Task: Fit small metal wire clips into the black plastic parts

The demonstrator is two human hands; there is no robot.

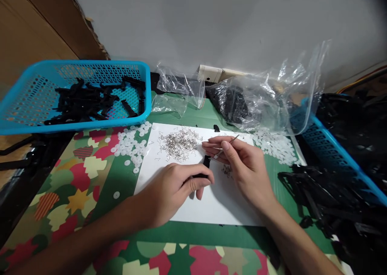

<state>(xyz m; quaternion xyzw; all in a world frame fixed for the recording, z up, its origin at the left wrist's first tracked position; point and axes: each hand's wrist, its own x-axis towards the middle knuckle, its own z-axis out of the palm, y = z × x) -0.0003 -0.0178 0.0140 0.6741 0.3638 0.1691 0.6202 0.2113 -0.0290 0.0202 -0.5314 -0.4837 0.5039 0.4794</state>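
Over the white sheet, my left hand (181, 184) is closed around a small black plastic part (207, 161); its upper end sticks out above the fingers. My right hand (242, 160) pinches a thin metal tool (234, 138) between thumb and fingers, its tip pointing down-left towards the black part. Something small and whitish (217, 155) shows by that tip, too small to make out. Beyond my hands lies a pile of tiny bent metal springs or clips (179, 143). A smaller heap of them (226, 170) is partly hidden by my right hand.
White plastic discs (130, 144) lie left of the paper (160, 136), more discs (276, 146) at right. A blue basket (148, 93) holds black parts. Clear plastic bags (272, 101) rest against the wall. Black parts (326, 198) and another blue basket (341, 150) are at right.
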